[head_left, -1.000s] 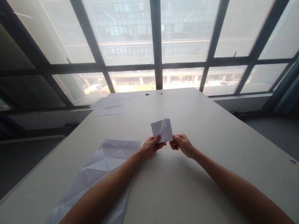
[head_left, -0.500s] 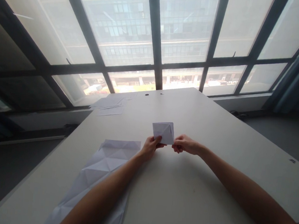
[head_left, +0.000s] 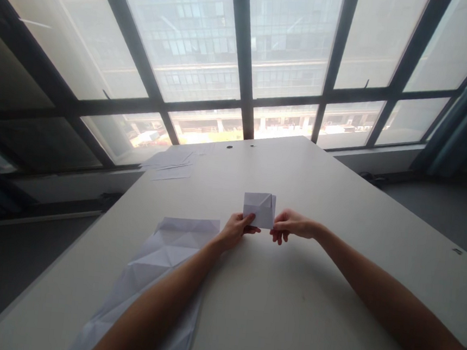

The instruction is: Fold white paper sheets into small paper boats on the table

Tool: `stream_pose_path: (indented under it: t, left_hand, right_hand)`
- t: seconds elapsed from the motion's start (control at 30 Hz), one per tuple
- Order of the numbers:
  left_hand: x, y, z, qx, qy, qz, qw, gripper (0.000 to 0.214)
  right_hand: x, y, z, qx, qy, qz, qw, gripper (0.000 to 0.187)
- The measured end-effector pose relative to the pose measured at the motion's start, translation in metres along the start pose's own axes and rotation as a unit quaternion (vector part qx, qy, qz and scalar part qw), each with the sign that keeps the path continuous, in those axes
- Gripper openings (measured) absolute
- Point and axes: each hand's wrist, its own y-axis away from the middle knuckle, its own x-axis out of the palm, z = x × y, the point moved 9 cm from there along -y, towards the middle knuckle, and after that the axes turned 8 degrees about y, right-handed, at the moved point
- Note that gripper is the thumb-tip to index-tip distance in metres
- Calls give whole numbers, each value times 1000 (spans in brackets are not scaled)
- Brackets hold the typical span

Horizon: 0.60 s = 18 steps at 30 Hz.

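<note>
A small folded white paper (head_left: 259, 209) is held upright just above the white table (head_left: 309, 290), near its middle. My left hand (head_left: 237, 231) pinches its lower left corner, thumb on the front. My right hand (head_left: 292, 225) pinches its lower right edge with closed fingers. Creases show on the paper's face. To the left, under my left forearm, lies a large creased white sheet (head_left: 160, 266) spread flat on the table.
Several loose paper sheets (head_left: 171, 164) lie at the table's far left corner. Two small dark holes (head_left: 230, 147) sit near the far edge. Large windows with dark frames stand beyond the table. Grey floor lies to both sides.
The small folded paper has turned from tilted to nearly square-on, and a flap at its top has been folded flat. Both hands shifted slightly right.
</note>
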Motion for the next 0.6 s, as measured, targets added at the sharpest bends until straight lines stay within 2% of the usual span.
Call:
stream_pose_path:
  t: [0.4, 0.6]
  left_hand:
    - [-1, -2, 5, -16, 6, 7, 1000, 50]
    - [-9, -5, 6, -7, 52, -42, 998, 43]
  right_hand:
    - [-2, -5, -14, 25, 5, -21, 999, 20]
    - [-13, -5, -5, -16, -10, -79, 997, 24]
